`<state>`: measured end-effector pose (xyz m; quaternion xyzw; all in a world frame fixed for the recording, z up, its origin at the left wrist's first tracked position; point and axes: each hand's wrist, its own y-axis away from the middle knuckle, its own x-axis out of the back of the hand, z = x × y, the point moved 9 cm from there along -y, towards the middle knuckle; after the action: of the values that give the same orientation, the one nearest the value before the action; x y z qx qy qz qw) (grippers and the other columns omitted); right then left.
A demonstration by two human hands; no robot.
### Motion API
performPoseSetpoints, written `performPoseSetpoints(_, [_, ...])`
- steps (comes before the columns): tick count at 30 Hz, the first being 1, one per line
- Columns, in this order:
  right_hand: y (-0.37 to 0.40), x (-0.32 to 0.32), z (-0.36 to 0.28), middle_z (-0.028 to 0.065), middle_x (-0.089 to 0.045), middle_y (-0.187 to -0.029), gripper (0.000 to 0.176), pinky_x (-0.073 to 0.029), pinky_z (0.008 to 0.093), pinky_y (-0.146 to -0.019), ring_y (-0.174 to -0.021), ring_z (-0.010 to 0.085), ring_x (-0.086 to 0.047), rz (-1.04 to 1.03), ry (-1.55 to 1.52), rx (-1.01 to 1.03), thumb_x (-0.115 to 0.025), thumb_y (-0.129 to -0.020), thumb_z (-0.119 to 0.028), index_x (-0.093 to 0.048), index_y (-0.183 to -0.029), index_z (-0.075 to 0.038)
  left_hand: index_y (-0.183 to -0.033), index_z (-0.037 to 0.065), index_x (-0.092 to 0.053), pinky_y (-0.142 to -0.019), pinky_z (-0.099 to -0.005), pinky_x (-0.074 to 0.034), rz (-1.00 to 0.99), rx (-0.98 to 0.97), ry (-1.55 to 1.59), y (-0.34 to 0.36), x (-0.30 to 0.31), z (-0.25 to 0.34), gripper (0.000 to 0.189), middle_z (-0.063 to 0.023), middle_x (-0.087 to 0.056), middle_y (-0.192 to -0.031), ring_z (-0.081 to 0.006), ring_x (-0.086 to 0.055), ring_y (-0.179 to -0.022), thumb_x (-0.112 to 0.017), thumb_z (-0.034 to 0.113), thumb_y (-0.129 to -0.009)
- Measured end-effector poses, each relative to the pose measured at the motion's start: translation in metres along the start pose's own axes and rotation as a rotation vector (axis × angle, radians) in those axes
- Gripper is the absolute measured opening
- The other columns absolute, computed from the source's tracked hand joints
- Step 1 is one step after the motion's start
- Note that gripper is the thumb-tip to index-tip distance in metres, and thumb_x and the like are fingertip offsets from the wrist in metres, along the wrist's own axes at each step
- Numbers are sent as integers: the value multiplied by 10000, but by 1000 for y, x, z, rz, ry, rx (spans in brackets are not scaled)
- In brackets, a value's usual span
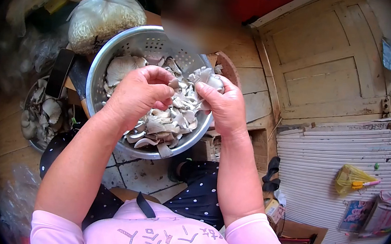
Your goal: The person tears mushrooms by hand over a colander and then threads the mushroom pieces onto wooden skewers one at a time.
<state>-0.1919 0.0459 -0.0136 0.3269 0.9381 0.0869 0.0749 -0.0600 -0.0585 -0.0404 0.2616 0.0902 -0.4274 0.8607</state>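
Head view: gripping grey oyster mushroom cluster [206,78] in right hand [228,105], thumb on top, above perforated metal colander [142,42]. Pinching small mushroom piece [174,83] in left hand [140,89], just left of cluster. Holding both over loose oyster mushrooms [168,124] heaped in colander.

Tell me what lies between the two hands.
In the head view, mushroom pieces in the metal colander show between the left hand and the right hand; the mushroom cluster held by the right hand juts into the gap.
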Motion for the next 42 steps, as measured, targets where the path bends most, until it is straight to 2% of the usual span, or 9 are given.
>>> performPoseSetpoints(2, [1,1,-2,53,-668,-891,322,-486,219,-603,-712,81,-610,-5,81,-10,-704,-819,-108,-607,-1092,35,-1093,16,-597,-688,-257,-530,-39,16,-163,2,-4,2,291,-73,-619,-967,-151,-627,-796,-643,86,-814])
performPoseSetpoints(5, [-3,2,6,65,-674,-871,337,-487,222,-599,-707,89,-619,-49,147,-44,-700,-812,-100,-609,-1100,50,-1147,12,-587,-688,-260,-526,-24,32,-115,3,-3,0,358,-83,-609,-1032,-147,-624,-822,-652,115,-810])
performPoseSetpoints(9, [-10,11,21,15,-655,-819,286,-476,222,-588,-673,69,-586,-47,408,-81,-736,-805,-128,-646,-1044,2,-1121,19,-592,-685,-255,-523,4,4,-54,0,7,7,332,-77,-600,-1049,-136,-614,-813,-652,123,-812])
performPoseSetpoints(17, [-8,-2,22,15,-653,-782,260,-480,228,-592,-672,74,-593,-141,512,-145,-731,-796,-130,-666,-1010,3,-1017,49,-606,-636,-234,-529,100,-76,70,-2,23,22,205,-62,-625,-961,-108,-610,-727,-649,94,-821])
performPoseSetpoints(19, [-8,-5,28,59,-652,-722,310,-480,244,-559,-620,102,-600,-180,594,-188,-721,-773,-131,-656,-1021,44,-1006,49,-603,-629,-235,-531,110,-101,113,-5,29,25,194,-54,-634,-939,-106,-614,-713,-649,92,-822])
performPoseSetpoints(23, [-15,-3,29,153,-681,-863,329,-519,333,-722,-766,213,-655,-166,807,6,-701,-771,-199,-671,-1012,22,-986,51,-616,-638,-227,-507,155,-177,200,-2,42,39,190,-22,-631,-863,-87,-602,-688,-666,111,-813])
performPoseSetpoints(26, [-19,-1,24,101,-690,-908,305,-522,288,-753,-830,161,-649,-101,981,76,-713,-790,-185,-667,-1021,9,-994,55,-611,-634,-224,-513,175,-211,225,1,51,48,176,-26,-644,-868,-89,-612,-692,-656,102,-831])
performPoseSetpoints(37, [-37,-33,48,105,-689,-897,290,-525,290,-743,-808,160,-651,-142,835,4,-716,-790,-183,-669,-1008,2,-1000,59,-612,-633,-227,-512,188,-240,273,5,60,55,177,-21,-647,-842,-96,-619,-683,-659,101,-835])
performPoseSetpoints(42, [-54,-53,58,130,-688,-927,313,-521,316,-769,-835,205,-660,-180,1048,62,-700,-770,-195,-667,-1014,-2,-987,62,-614,-625,-226,-509,186,-243,308,6,64,58,166,-19,-645,-827,-93,-618,-668,-657,93,-830])
